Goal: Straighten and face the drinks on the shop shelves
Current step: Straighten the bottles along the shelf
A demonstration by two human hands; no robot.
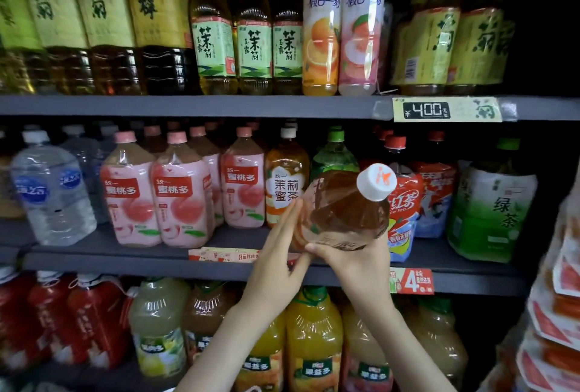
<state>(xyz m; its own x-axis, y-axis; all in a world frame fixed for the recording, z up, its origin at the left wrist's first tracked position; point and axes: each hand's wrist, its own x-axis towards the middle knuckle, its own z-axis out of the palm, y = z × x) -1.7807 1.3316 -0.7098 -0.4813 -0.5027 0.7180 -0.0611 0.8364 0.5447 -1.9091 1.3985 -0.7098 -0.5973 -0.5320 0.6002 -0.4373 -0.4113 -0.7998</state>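
The tilted tea bottle (pixel 342 209) sits in the right hand (pixel 354 263), thumb curled against its lower edge. The left hand (pixel 276 250) lays straight, pressed-together fingers flat along its left side.

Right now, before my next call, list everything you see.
Yellow-label teas: six, amber to dark, top shelf ends.
Jasmine teas: three in front, green labels, top shelf.
Orange drink: one, orange, top shelf.
Peach drink: one, pink, beside it.
Shelf tags: three, yellow or red, shelf edges.
Waters: several, clear, middle shelf left.
Peach bottles: three in front, pink, middle shelf.
Honey tea: one, orange label, middle shelf.
Iced teas: several, red, middle shelf right.
Green tea: one, green, far right.
Held bottle: one, brown, tilted, before middle shelf.
Red bottles: three, red, bottom left.
Juices: several, yellow to orange, bottom shelf.
Packs: stack, red and white, right edge.
Left hand: straight fingers on Held bottle.
Right hand: grips Held bottle from below.
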